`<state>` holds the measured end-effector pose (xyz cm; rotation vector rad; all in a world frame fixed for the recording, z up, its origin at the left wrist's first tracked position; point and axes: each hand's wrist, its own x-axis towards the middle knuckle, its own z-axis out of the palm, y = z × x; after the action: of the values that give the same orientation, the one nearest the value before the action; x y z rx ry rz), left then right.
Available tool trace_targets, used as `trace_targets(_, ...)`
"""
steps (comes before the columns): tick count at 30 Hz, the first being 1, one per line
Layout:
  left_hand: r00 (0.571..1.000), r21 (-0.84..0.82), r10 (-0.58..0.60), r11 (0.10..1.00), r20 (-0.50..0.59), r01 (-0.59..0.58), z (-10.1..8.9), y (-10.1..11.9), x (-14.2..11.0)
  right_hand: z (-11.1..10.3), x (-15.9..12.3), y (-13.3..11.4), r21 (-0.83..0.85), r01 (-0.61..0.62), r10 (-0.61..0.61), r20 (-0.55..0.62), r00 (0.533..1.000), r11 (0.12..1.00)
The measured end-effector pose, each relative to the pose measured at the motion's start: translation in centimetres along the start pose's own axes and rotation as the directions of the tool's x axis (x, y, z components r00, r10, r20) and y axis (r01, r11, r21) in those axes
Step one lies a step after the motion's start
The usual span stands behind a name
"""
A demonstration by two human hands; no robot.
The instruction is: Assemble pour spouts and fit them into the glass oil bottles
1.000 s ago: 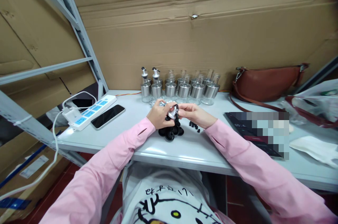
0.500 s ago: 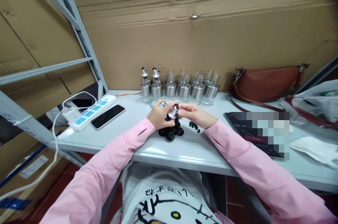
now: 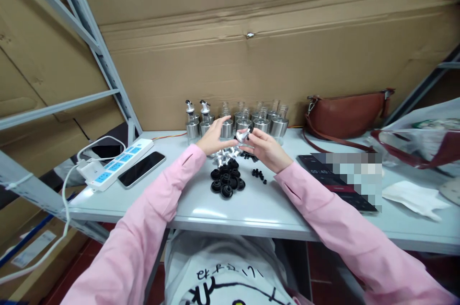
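A silver bottle pourer (image 3: 243, 136) with a black tip is pinched between the fingers of my right hand (image 3: 268, 149), above the table. My left hand (image 3: 211, 139) is open, its fingers stretched toward the bottles and its thumb close beside the pourer. Below the hands lie a heap of silver pourer parts (image 3: 223, 156), partly hidden, and a pile of black ribbed stoppers (image 3: 226, 184). Several tiny black caps (image 3: 259, 175) are scattered to the right of the stoppers. Glass bottles with steel sleeves (image 3: 261, 125) stand in rows behind; two on the left carry a pourer (image 3: 205, 108).
On the left, a white power strip (image 3: 120, 163) and a phone (image 3: 142, 170) lie on the table (image 3: 201, 214). To the right are a dark tablet-like screen (image 3: 323, 180), a brown bag (image 3: 347, 115) and a white cloth (image 3: 413, 197). Cardboard (image 3: 251, 70) stands behind.
My left hand has opened and moved off the pourer, up and left toward the bottles. The pourer stays in my right hand. The view has shifted slightly, uncovering the silver parts and stoppers.
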<state>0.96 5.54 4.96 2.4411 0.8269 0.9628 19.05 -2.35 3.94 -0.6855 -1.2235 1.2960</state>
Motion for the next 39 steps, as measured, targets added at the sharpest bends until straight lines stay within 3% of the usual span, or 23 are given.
trace_targets(3,0.996,-0.002,-0.027,1.000,0.085,0.027,-0.2,-0.5,2.2,-0.4,0.2,-0.3,0.032,0.051,-0.049,-0.068,0.996,0.998)
trace_targets(5,0.991,0.080,-0.106,0.992,0.087,0.100,0.0,-0.9,3.2,-0.6,0.2,-0.6,0.049,0.067,-0.062,-0.094,0.994,0.997)
trace_targets(9,0.975,0.254,-0.221,0.943,-0.012,0.216,1.4,-1.6,4.6,-0.7,0.2,-0.8,0.027,0.068,-0.064,-0.122,0.991,0.997)
trace_targets(15,0.958,0.272,-0.252,0.921,-0.133,0.280,3.2,-1.5,5.4,-0.5,0.2,-1.0,0.008,0.081,-0.079,-0.156,0.985,0.997)
trace_targets(19,0.959,0.231,-0.197,0.942,-0.205,0.242,3.0,-0.5,4.2,-0.5,0.3,-1.2,0.000,0.120,-0.118,-0.193,0.974,0.993)
trace_targets(23,0.959,0.210,-0.024,0.974,-0.281,0.086,1.9,1.0,2.9,-0.8,0.4,-1.3,-0.010,0.180,-0.177,-0.229,0.957,0.984)
trace_targets(29,0.870,0.180,0.196,0.976,-0.452,-0.126,0.9,4.9,1.2,-1.4,0.6,-1.3,-0.015,0.231,-0.225,-0.305,0.925,0.973)
trace_targets(33,0.861,0.045,0.158,0.987,-0.483,-0.156,1.7,7.1,-1.3,-1.5,0.6,-1.3,-0.011,0.260,-0.248,-0.349,0.904,0.965)
trace_targets(36,0.914,-0.148,0.044,0.983,-0.403,-0.112,3.0,7.8,-3.4,-1.7,0.7,-1.1,-0.011,0.244,-0.232,-0.351,0.907,0.970)
trace_targets(39,0.954,-0.292,0.038,0.948,-0.297,-0.129,4.3,8.0,-5.0,-1.8,0.8,-0.8,0.041,0.190,-0.168,-0.312,0.935,0.981)
